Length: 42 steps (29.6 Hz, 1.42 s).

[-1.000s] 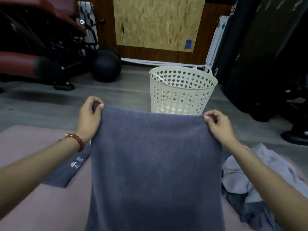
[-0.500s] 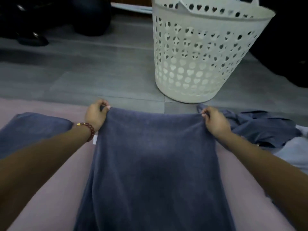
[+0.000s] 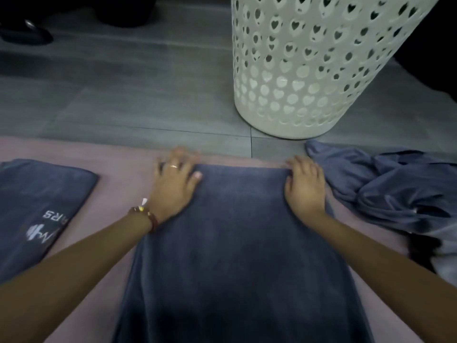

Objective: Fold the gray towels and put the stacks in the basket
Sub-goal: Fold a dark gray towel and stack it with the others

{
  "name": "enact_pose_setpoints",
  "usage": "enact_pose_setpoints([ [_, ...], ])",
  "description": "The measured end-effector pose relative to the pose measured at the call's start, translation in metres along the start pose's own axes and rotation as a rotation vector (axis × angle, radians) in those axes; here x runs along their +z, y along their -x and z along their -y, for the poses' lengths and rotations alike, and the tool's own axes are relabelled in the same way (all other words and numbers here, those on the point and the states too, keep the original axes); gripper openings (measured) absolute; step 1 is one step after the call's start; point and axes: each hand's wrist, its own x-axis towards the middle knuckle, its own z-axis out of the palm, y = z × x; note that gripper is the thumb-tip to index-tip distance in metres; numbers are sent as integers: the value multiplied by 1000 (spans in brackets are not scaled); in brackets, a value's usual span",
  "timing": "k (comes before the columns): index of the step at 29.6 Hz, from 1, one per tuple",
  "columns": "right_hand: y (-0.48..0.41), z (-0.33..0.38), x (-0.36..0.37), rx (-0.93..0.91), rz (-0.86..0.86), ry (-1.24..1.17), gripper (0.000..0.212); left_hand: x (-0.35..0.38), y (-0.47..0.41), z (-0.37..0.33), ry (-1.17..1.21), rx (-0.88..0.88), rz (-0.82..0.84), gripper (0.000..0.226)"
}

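Observation:
A gray towel lies flat on the pink mat, running from its far edge toward me. My left hand rests palm-down with fingers spread on the towel's far left corner. My right hand lies on the far right corner, fingers curled at the edge. A folded gray towel with a white logo sits on the mat to the left. The white basket with heart-shaped holes stands on the floor just beyond the mat.
A crumpled pile of gray towels lies to the right of my right hand, partly on the floor. Gray floor tiles stretch beyond the mat. A dark object sits at the far left.
Both hands lowered the towel from held up in the air onto the mat. The pinch on its corners gave way to hands laid on top. The view tilted down.

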Motion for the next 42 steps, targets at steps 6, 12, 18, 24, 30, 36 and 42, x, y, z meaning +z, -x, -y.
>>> enact_pose_setpoints([
  [6, 43, -14, 8, -207, 362, 84, 76, 19, 28, 20, -208, 226, 277, 70],
  [12, 24, -29, -4, 94, 494, 154, 72, 8, 2, 21, -245, 15, 427, 94],
  [18, 68, 19, -28, 237, 528, 163, 75, -20, 32, -26, -175, -243, 406, 64],
  [24, 230, -9, -58, -408, 506, 118, 67, -36, 181, -21, -64, -303, 311, 54],
  [30, 288, -85, -90, 15, 451, -103, 81, -71, 235, -11, 270, -274, 257, 54],
  [36, 325, -41, -97, 529, 43, -617, 25, -92, 278, -27, 444, -598, 36, 42],
  [42, 336, -34, -107, 605, 13, -697, 31, -100, 306, -40, 411, -668, 60, 16],
])
